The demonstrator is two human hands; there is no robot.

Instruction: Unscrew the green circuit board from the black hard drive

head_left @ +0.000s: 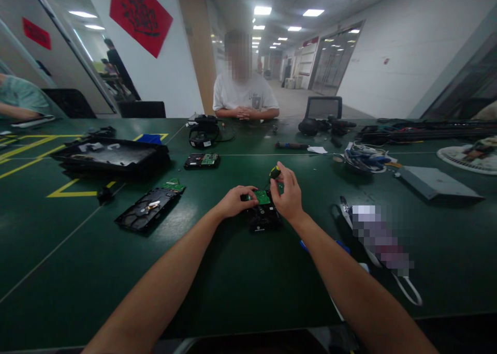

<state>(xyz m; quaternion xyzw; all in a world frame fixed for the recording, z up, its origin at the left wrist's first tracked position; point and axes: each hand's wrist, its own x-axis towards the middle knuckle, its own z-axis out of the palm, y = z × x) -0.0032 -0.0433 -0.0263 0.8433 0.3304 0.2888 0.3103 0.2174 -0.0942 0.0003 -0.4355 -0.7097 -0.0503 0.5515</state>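
Note:
A black hard drive (264, 220) with a green circuit board (263, 197) at its far end lies on the table in front of me. My left hand (237, 201) grips its left side, fingers curled and thumb at the board's edge. In my right hand (288, 194) is a screwdriver (275, 172) with a yellow and black handle, pinched between thumb and fingers. It stands steeply over the drive's far right part. My hand hides the place where its tip ends.
Another hard drive (202, 160) lies farther back. To the left are an opened black casing (149, 209) and a stack of black trays (112, 155). A grey metal box (437, 182), a cable bundle (365, 157) and a strapped item (380, 240) lie right. A person (245, 98) sits opposite.

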